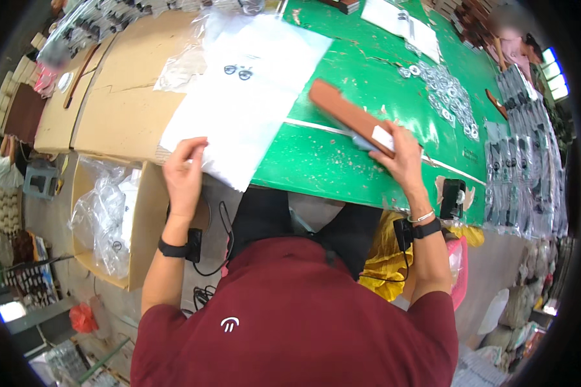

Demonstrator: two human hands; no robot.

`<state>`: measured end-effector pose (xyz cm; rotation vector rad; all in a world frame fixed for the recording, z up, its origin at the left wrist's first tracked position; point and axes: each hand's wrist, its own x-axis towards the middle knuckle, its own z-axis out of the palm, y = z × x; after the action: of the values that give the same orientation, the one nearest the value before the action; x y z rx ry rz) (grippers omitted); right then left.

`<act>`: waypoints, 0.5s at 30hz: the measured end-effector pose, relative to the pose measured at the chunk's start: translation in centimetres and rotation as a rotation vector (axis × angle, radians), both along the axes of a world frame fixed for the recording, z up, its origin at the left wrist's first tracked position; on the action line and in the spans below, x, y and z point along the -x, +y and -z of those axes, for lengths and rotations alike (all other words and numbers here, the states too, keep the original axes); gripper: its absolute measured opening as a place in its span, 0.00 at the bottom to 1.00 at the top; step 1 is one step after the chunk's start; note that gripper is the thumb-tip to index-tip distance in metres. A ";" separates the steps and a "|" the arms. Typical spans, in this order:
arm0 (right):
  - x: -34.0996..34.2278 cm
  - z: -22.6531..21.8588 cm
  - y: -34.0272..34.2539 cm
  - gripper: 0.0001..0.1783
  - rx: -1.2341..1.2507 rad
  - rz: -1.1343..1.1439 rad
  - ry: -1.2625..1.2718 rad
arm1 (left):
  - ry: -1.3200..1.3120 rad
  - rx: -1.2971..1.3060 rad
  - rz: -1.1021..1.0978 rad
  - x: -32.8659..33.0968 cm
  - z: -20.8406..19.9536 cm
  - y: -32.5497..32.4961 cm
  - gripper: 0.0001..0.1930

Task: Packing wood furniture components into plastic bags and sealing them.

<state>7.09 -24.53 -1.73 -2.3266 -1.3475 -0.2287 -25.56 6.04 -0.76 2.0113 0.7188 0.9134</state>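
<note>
A long reddish-brown bar [348,113], wood-like with a rounded far end and a white label near its close end, is held aslant over the table by my right hand [403,158]. Something bluish shows beneath it. My left hand [184,177] has its thumb and forefinger curled together at the lower left edge of a white translucent plastic bag [252,109]. Whatever lies between those fingertips is too small to make out. The bag lies flat with dark round printed marks, across cardboard and the green tabletop [342,174].
Clear ring-like pieces [448,93] are scattered at the right, beyond them stacked plastic-wrapped packs [516,161]. A black device [453,198] sits at the near right edge. Left, a cardboard box [145,226] holds clear plastic bags. White sheets [403,29] lie at the back.
</note>
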 end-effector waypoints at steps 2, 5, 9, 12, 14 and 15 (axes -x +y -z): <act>0.1 0.6 0.4 0.46 0.037 0.072 -0.025 | -0.080 0.167 -0.142 2.4 0.9 1.7 0.09; 0.7 2.0 0.8 0.53 0.194 0.222 -0.106 | -0.095 0.245 -0.205 4.7 3.0 2.6 0.08; 1.1 -0.2 1.0 0.57 0.139 0.275 0.187 | -0.086 0.330 -0.190 7.1 4.9 2.6 0.09; 1.9 -0.1 1.5 0.57 0.187 0.270 0.042 | -0.105 0.368 -0.215 7.4 5.5 2.5 0.09; 3.1 -0.9 4.0 0.53 0.259 0.329 -0.218 | -0.138 0.395 -0.206 7.3 5.2 2.7 0.09; 4.5 -2.9 6.2 0.49 0.104 0.154 -0.199 | -0.128 0.408 -0.240 7.5 4.4 2.5 0.09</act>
<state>2.64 -18.34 1.18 -2.5547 -1.2987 -0.4589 -33.02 8.49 -5.11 1.5175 0.9999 0.9349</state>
